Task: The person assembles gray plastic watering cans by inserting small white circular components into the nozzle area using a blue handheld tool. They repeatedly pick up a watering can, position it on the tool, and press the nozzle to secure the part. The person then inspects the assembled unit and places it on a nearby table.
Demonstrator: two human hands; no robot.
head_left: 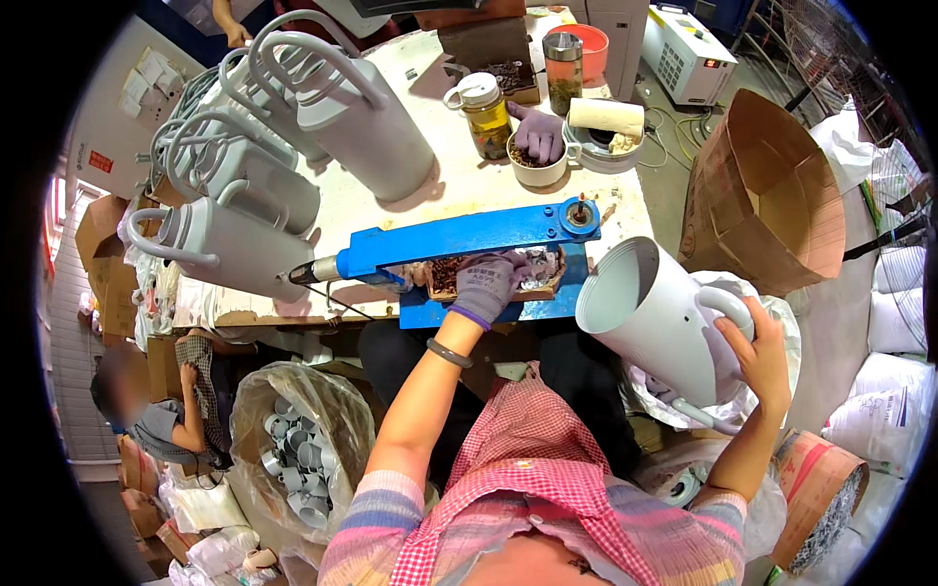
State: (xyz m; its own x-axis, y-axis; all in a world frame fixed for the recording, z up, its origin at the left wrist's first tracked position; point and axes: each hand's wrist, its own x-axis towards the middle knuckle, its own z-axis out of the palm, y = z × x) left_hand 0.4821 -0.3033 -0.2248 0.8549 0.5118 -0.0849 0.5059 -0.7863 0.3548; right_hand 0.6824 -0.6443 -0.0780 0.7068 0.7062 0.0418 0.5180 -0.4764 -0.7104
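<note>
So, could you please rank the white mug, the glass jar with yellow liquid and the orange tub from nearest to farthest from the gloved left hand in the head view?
From the left hand:
1. White mug, up the table, slightly right.
2. Glass jar, behind the mug, to its left.
3. Orange tub, at the far table edge, right.

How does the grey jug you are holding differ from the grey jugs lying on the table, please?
The held jug is gripped by its handle in the bare right hand, off the table's edge, its open mouth turned toward the blue press. The table jugs lie untouched on their sides in a cluster at the table's left. All share the same pale grey body and looped handle. The gloved left hand rests at the press.
</note>
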